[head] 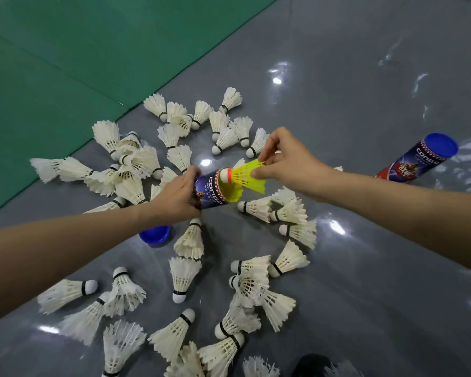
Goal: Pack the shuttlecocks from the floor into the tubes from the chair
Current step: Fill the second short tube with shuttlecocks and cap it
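- A grey floor (365, 77) is shining and filling most of the view, from 12 o'clock round to 8 o'clock.
- A green mat (120, 36) is covering the corner from 9 o'clock to 12 o'clock. Its slanting edge is touching the grey floor.
- A thin line (52, 64) is crossing the green mat at 10 o'clock.
- Bright spots of light (276, 80) are glowing on the floor at 1 o'clock, 4 o'clock and 8 o'clock.
- Pale smears (419, 80) are showing on the floor at 2 o'clock.
- A blue lid (155, 235) is lying on the floor at 8 o'clock, near the middle.
- A black thing (310, 365) is poking in at the bottom edge, between 5 and 6 o'clock. It is too cut off to tell what it is.
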`<state>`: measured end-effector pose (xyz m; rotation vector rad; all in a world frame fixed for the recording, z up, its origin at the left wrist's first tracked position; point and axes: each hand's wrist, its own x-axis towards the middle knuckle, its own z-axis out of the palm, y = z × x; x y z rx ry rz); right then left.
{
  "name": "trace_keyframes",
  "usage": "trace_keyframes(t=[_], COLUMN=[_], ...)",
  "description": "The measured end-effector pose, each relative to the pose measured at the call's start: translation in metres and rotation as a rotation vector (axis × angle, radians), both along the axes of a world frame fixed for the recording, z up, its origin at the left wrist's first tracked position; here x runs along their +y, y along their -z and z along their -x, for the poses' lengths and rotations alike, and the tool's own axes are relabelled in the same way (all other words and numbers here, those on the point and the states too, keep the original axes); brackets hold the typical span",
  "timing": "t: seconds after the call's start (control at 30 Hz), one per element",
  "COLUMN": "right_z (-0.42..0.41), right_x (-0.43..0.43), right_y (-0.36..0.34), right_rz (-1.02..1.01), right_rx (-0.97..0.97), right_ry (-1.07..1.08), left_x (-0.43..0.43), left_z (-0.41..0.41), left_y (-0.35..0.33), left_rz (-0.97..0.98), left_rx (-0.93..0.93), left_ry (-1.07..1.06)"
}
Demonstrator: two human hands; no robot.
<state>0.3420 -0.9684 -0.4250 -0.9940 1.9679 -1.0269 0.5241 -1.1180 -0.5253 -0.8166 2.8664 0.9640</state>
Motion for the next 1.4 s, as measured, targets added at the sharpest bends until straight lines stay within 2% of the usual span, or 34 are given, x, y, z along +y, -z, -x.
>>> trace_keyframes(t=[0.17,0.3,0.4,0.53,0.63,0.77,0.87,1.03,1.1,1.17,1.23,1.4], right_z=[-0.028,-0.040,-0.038,-0.046,-0.059,-0.068,-0.074,-0.078,-0.080,-0.086,-0.094,-0.125], right_x=[-0.038,-0.055,-0.064,-0.090,-0.110,-0.137,-0.148,-0.149,-0.149,-0.149,-0.146,-0.141], right_y=[0.000,-0.010,-0.016,-0.012,-0.006,0.006,0.022,0.041,0.057,0.075,0.093,0.117], right_rz=[0.057,0.219,0.208,0.050,-0.048,-0.107,-0.115,0.110,0.181,0.134,0.026,-0.147], right_rx=[0.023,0.069,0.296,0.658,0.797,0.701,0.560,-0.005,-0.112,-0.080,0.002,0.272], right_ry=[-0.232,-0.357,-0.488,-0.854,-1.010,-1.056,-1.003,-0.560,-0.355,-0.255,-0.287,-0.722], left_x=[-0.006,-0.018,-0.031,-0.048,-0.058,-0.068,-0.072,-0.063,-0.061,-0.060,-0.058,-0.058], left_z=[-0.007,-0.019,-0.031,-0.044,-0.050,-0.066,-0.081,-0.100,-0.112,-0.127,-0.137,-0.149], left_y=[-0.008,-0.015,-0.022,-0.033,-0.034,-0.027,-0.018,-0.009,-0.004,0.002,0.006,0.009], left_rz=[-0.059,-0.102,-0.107,-0.008,0.055,0.078,0.073,-0.145,-0.197,-0.246,-0.276,-0.300], left_rx=[0.126,0.222,0.275,0.288,0.274,0.285,0.286,0.306,0.284,0.260,0.243,0.241], left_ry=[-0.083,-0.221,-0.283,-0.317,-0.305,-0.363,-0.403,-0.530,-0.590,-0.657,-0.711,-0.785])
